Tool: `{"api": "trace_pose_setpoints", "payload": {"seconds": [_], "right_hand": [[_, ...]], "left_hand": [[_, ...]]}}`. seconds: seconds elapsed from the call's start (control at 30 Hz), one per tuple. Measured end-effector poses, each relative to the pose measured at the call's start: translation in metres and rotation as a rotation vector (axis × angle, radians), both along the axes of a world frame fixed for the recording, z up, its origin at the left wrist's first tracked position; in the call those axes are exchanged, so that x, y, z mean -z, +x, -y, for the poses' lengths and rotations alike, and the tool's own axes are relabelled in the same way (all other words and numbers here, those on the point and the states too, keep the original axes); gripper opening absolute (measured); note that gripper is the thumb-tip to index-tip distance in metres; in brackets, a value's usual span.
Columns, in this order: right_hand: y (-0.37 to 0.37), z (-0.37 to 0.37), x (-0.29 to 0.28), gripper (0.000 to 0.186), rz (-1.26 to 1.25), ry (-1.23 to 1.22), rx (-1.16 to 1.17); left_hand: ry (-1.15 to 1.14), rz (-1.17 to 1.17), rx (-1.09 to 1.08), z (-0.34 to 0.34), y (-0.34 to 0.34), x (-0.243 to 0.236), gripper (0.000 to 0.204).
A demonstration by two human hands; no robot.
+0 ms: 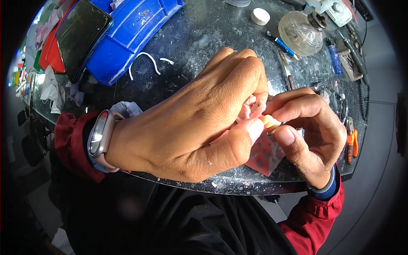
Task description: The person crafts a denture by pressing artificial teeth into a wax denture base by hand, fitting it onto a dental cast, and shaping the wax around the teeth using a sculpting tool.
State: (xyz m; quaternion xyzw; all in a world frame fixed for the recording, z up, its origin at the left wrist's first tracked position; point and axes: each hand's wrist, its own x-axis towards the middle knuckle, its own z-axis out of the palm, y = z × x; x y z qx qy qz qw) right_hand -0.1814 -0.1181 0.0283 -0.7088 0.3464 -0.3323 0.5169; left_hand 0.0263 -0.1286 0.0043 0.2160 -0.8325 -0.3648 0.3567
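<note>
Over the front edge of the dark worktop [191,42], my two hands meet around a small denture piece, with a pink part [253,109] and ivory teeth [270,122]. My left hand [199,123] is closed on it, its thumb pressed beside the teeth and its curled fingers hiding much of the pink part. From the other side, my right hand [318,123] pinches the ivory end between thumb and fingertips. Beneath the hands, a pinkish-red sheet [265,157] lies at the worktop edge.
A blue plastic bin [127,42] with a phone [83,38] against it stands far left. Far right are a round glass bottle [299,36], white cap [260,16], blue pencil [286,48] and knife [287,70]. Orange-handled pliers [352,142] lie near the right edge.
</note>
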Motion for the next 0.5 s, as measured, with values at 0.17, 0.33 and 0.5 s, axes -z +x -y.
{"api": "trace_pose_setpoints", "payload": {"seconds": [0.17,0.33,0.5], "right_hand": [[0.0042,-0.0022,0.0003,0.018,-0.001,0.098,0.029],[0.0033,-0.0004,0.0049,0.016,0.004,0.03,0.016],[0.0052,-0.0008,0.0071,0.014,0.038,0.033,0.024]], "left_hand": [[0.031,0.034,-0.014,-0.0018,-0.0011,0.0006,0.017],[0.032,0.016,0.003,-0.0027,-0.0035,0.0032,0.02],[0.016,-0.033,0.0,-0.0024,-0.0046,0.0077,0.02]]}}
